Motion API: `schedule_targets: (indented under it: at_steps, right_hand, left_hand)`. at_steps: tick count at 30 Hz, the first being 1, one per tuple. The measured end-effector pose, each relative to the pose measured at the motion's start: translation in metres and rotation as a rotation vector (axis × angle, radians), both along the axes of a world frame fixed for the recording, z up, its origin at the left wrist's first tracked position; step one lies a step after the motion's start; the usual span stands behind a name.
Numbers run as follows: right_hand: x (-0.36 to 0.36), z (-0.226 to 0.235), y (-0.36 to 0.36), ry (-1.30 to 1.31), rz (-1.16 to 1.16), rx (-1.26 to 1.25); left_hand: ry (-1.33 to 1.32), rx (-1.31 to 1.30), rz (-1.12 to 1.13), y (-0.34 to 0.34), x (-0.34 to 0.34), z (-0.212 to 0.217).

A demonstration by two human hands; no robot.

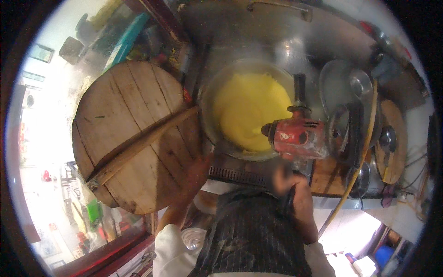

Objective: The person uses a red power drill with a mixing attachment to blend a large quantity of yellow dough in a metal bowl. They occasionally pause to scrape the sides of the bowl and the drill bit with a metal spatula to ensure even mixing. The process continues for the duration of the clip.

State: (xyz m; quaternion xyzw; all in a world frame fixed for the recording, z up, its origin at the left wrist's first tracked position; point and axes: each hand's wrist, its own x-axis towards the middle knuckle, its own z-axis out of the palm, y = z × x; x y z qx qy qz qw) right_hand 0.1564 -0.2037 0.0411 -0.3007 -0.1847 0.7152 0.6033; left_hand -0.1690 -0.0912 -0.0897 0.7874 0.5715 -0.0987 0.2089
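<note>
A wide metal pot [208, 127] with a thick yellow mixture [244, 106] in it sits on the stove ahead of me. Over its right rim a red power drill [300, 136] points left, toward the mixture, its black side handle sticking up. My right hand [282, 179], partly blurred, is closed at the drill's rear end. My left hand [199, 170] is by the lower right edge of a round wooden lid [120, 111] with a crossbar. The left fingers are dim and smeared; whether they grip the lid I cannot tell.
Metal pans and a bowl [360, 85] stand to the right, near a round wooden board [392, 143]. A yellow hose [367, 147] runs down across that side. Beyond the pot rises a metal wall [258, 32]. A red-framed window [110, 254] lies left.
</note>
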Motion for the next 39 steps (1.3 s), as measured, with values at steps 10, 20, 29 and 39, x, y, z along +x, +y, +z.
schedule_targets:
  at_steps: [10,20,29,39]
  right_hand:
    - [-0.003,-0.014,0.015,0.145,0.039,-0.430]
    - [-0.004,-0.024,0.042,0.128,0.149,-0.398]
    - [-0.002,-0.038,0.066,0.063,0.231,-0.380]
    - [-0.007,-0.038,0.082,-0.048,0.238,-0.391]
  left_hand:
    - [-0.707,0.133,0.238,-0.016,0.047,-0.054]
    - [-0.416,0.064,0.319,0.012,0.149,-0.022]
    - [-0.412,-0.018,0.322,0.039,0.119,-0.094]
    - [-0.559,0.071,0.417,0.069,0.129,-0.081]
